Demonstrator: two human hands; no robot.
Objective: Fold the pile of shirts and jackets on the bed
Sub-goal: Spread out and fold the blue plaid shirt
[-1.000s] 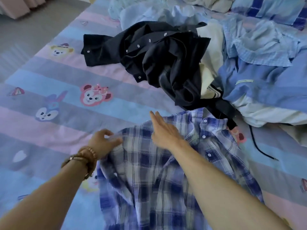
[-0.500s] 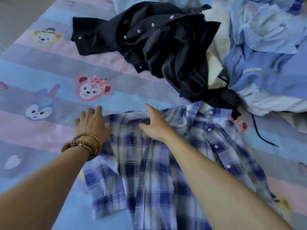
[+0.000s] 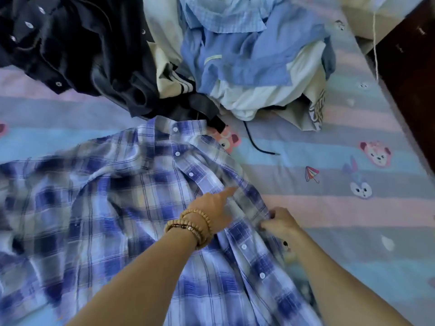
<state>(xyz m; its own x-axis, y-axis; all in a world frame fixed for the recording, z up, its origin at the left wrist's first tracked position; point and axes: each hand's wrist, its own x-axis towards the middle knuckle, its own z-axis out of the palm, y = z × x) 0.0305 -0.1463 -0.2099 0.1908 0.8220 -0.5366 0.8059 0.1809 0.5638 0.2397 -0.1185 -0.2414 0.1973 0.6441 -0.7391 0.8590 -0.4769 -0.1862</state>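
Observation:
A blue and white plaid shirt (image 3: pixel 122 208) lies spread button-side up on the bed, collar toward the pile. My left hand (image 3: pixel 213 207), with bead bracelets on the wrist, rests flat on the shirt's right front with fingers straight, pointing at the right shoulder. My right hand (image 3: pixel 279 223) pinches the shirt's right edge just beside it. Behind the shirt lies the pile: a black jacket (image 3: pixel 70 48) with snap buttons, light blue shirts (image 3: pixel 235 50), and white and cream garments (image 3: pixel 259 95).
The bed sheet (image 3: pixel 329 208) is striped pink, blue and grey with cartoon animals. A black drawstring (image 3: pixel 256 144) trails from the pile onto the sheet. Dark wooden furniture (image 3: pixel 412 78) stands along the bed's right edge, with a white cord (image 3: pixel 374 43) hanging beside it.
Both hands moved from the shirt's left shoulder across to its right side. The left sleeve now lies spread out flat. The view swung right, showing the bed's right edge.

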